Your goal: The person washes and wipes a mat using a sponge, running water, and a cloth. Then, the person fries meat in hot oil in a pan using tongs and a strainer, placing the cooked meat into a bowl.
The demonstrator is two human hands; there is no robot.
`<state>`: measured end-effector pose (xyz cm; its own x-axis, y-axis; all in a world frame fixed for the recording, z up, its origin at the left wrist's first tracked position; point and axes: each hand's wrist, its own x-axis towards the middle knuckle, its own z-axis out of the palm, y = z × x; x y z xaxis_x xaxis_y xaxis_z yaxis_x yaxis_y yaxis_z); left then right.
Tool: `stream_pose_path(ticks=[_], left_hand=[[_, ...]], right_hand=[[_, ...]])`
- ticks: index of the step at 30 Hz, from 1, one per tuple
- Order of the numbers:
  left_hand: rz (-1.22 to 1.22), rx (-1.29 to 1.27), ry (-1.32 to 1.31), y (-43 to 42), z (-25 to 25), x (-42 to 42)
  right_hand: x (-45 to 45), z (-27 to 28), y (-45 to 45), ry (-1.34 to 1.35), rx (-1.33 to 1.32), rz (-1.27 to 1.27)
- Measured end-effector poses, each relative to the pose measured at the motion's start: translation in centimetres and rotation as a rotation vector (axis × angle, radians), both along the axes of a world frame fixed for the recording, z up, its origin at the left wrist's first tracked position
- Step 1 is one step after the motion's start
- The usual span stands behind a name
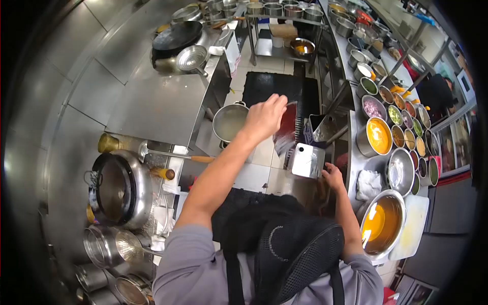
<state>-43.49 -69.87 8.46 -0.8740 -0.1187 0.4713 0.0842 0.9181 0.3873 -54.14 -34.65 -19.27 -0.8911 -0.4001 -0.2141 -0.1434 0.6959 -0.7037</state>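
My left hand (266, 118) is raised over the aisle, fingers pinched at the top of a clear plastic bag (287, 122). Dark red contents show in its upper part, while the lower end is smeared by motion. Lower and to the right, my right hand (333, 177) has its fingers curled at the edge of a shiny pale rectangular container (308, 161) with a small dark round spot in one corner. The bag hangs just above and left of this container. Behind my left wrist, a pot (229, 122) of cloudy liquid is partly hidden.
On the left stand a wok (114, 188), a long-handled ladle (173, 154) and a steel counter (152, 109). The right counter holds a pot of orange sauce (378, 136), a large bowl of amber liquid (381, 223), a white cutting board (410, 226) and several ingredient tins. Black mats (274, 86) cover the floor.
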Motion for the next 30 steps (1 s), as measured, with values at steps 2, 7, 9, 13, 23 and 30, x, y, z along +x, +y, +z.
stream_pose_path(ticks=[2,7,9,13,23,30], left_hand=[[-0.036,-0.027,-0.113,-2.2,-1.0,-5.0],[-0.056,-0.003,-0.029,-7.1,-3.0,-17.1],[-0.093,0.018,-0.064,-8.4,-3.0,-21.4],[-0.120,0.050,-0.002,-10.9,-3.1,-29.5],[-0.200,-0.021,-0.064,-17.4,-4.6,-47.2],[-0.374,0.141,-0.184,-22.7,-12.6,-63.5]], right_hand=[[1.2,0.0,0.8,-0.063,0.039,0.008],[-2.4,1.0,-1.6,-0.097,0.053,-0.088],[-5.4,-0.1,-2.7,-0.099,-0.021,-0.112],[-12.3,-0.8,-6.5,-0.105,0.023,-0.138],[-28.9,6.7,-16.7,-0.153,-0.187,-0.207],[-42.5,2.6,-23.5,-0.166,-0.169,-0.331]])
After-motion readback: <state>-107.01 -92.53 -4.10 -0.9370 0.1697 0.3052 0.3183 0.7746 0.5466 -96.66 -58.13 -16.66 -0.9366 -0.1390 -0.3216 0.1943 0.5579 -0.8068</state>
